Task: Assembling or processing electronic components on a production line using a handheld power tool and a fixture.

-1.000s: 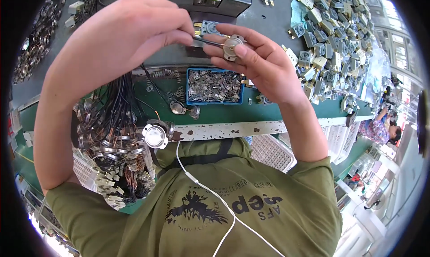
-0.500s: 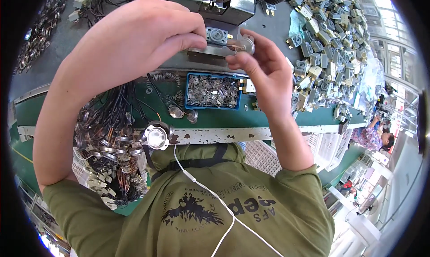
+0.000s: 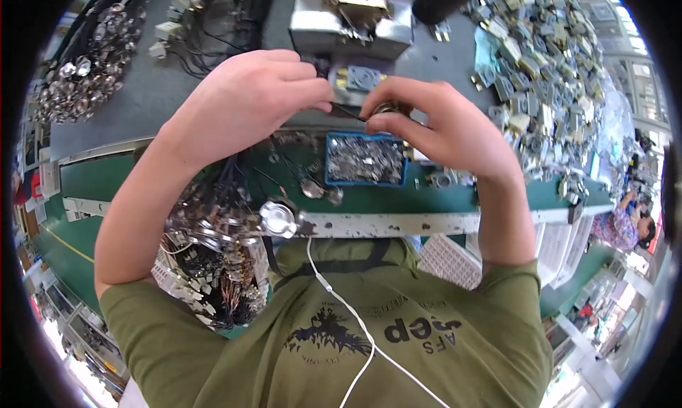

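Note:
My left hand (image 3: 264, 89) is closed in a pinch on a thin black cable (image 3: 347, 111), which runs across to my right hand (image 3: 444, 124). The fingers of that hand are closed round a small round metal cup (image 3: 388, 107), mostly covered by them. Just beyond both hands, a grey rectangular block (image 3: 363, 78) with a round face and brass prongs rests below a metal press fixture (image 3: 352, 28). Nearer to me lies a blue tray (image 3: 331, 182) of small metal clips.
Grey blocks with prongs (image 3: 529, 88) heap up at the right. Bundled cables with round metal cups (image 3: 213, 227) hang over the near left edge; more cups (image 3: 85, 67) lie far left. A dark cylinder (image 3: 444, 1) juts in above. A person (image 3: 625, 227) is at far right.
Both hands have come nearer to me, away from the block. My right hand has turned and now covers most of the metal cup. The whole view has shifted slightly.

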